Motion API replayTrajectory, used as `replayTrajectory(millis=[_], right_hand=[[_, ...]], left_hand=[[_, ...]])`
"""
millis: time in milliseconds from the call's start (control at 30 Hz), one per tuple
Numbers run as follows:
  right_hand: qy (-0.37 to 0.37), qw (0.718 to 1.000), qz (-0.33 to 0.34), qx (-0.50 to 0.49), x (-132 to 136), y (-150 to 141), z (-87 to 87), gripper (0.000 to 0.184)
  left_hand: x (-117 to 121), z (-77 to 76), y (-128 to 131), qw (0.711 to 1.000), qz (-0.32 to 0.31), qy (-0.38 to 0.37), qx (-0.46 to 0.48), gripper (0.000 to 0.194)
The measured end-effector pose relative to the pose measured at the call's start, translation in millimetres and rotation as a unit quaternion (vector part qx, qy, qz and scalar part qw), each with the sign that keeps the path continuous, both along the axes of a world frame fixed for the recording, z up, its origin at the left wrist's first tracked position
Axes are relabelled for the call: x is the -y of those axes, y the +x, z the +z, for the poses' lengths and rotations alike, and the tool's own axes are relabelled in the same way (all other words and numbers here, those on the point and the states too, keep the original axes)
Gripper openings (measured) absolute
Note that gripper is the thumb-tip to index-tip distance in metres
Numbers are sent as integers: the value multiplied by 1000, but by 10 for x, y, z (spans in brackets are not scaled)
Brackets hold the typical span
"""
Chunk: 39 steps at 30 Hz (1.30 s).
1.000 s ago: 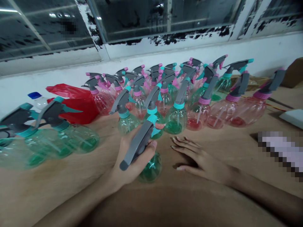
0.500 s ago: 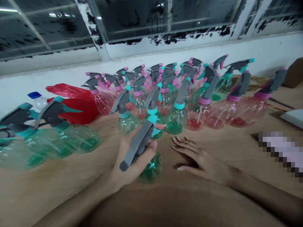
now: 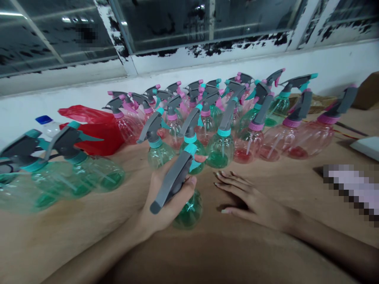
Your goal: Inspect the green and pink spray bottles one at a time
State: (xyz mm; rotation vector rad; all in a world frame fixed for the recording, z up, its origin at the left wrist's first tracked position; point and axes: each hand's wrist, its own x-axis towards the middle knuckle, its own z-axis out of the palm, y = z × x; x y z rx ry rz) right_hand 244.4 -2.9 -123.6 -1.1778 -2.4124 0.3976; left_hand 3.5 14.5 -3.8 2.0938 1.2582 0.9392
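Holding a round, green-tinted plastic spray bottle (image 3: 189,215) mid-span of the brown wooden counter (image 3: 133,177).
Left hand (image 3: 166,216): fingers clasp its neck; right hand (image 3: 251,199): nearby, fingers loose, empty. No shift over last second; hold steady.

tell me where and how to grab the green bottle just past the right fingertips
Probably grip the turquoise collar of the green bottle, from the near side: the bottle stands upright, its round shape narrows there, and a pink-collared bottle crowds its right.
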Motion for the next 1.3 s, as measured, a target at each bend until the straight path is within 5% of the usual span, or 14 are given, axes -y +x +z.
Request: replayTrajectory(millis=[767, 1000, 1300], right_hand=[[4, 1000, 2, 15, -8, 4, -14, 61], [-7, 1000, 2, 10, -5, 0, 6, 60], [4, 1000, 7, 5, -18, 8, -20, 62]], left_hand=[[-7, 1, 16, 1000, -4, 7, 9, 13], [-5, 45, -57, 995, -88, -8, 37, 13], [28, 30, 6, 999, -31, -12, -5, 27]])
